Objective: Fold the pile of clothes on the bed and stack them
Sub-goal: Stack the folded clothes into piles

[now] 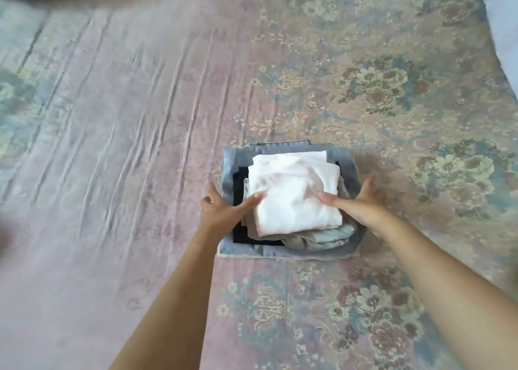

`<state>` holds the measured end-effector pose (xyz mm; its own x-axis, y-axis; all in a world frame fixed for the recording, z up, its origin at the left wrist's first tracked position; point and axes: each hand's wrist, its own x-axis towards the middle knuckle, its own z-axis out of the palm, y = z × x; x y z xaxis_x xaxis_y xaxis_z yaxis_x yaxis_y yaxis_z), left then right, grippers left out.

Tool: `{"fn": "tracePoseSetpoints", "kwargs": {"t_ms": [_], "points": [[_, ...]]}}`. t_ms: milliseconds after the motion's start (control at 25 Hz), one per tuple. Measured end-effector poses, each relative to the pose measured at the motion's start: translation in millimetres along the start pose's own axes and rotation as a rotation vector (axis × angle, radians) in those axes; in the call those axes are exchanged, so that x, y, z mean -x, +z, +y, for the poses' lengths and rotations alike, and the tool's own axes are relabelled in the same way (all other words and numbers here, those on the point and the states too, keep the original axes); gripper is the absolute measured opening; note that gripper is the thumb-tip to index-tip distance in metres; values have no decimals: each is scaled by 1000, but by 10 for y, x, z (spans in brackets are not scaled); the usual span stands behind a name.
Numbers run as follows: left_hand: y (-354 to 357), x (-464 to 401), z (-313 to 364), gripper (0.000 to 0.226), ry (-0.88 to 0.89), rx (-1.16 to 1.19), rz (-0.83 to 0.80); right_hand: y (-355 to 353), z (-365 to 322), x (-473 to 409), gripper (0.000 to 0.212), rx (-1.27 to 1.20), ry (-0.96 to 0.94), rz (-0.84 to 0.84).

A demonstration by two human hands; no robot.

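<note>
As both hands flank stack, task looks nearly done: white top (294,190) lies folded over sage, black, denim layers; left hand (224,204), right hand (356,201) flat, fingers straight, steadying; no loose clothes visible on floral bedsheet (364,75).

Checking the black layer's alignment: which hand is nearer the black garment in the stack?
Left. The left hand lies at the stack's left side, over the black garment. The right hand is at the right side, across the white garment.

A white garment (294,195) tops sage-green (322,236), black (242,236) and light-blue denim (280,250) layers on a faded pink floral bedsheet (140,117).
</note>
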<state>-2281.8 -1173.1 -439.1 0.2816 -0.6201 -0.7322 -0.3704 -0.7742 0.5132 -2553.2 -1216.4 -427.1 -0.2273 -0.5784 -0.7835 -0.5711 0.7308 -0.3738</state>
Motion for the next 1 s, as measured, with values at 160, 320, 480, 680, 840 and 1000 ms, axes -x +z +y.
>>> {"fn": "tracePoseSetpoints", "kwargs": {"t_ms": [160, 320, 480, 680, 840, 1000], "points": [[83, -163, -22, 154, -65, -25, -121, 23, 40, -216, 154, -101, -8, -204], [204, -322, -89, 139, 3, 189, -31, 157, 167, -315, 129, -326, -54, -229], [26, -388, 13, 72, -19, 173, -215, 176, 125, -243, 120, -374, 11, -342], [11, -175, -125, 71, 10, 317, -177, 215, 103, -9, 111, -370, 27, -357], [-337, 257, -704, 80, -9, 480, -84, 581, -54, 504, 96, -335, -32, -355], [-1197, 662, -1516, 72, 9, 690, 41, 1391, -704, 1190, 89, -230, -120, -455]]}}
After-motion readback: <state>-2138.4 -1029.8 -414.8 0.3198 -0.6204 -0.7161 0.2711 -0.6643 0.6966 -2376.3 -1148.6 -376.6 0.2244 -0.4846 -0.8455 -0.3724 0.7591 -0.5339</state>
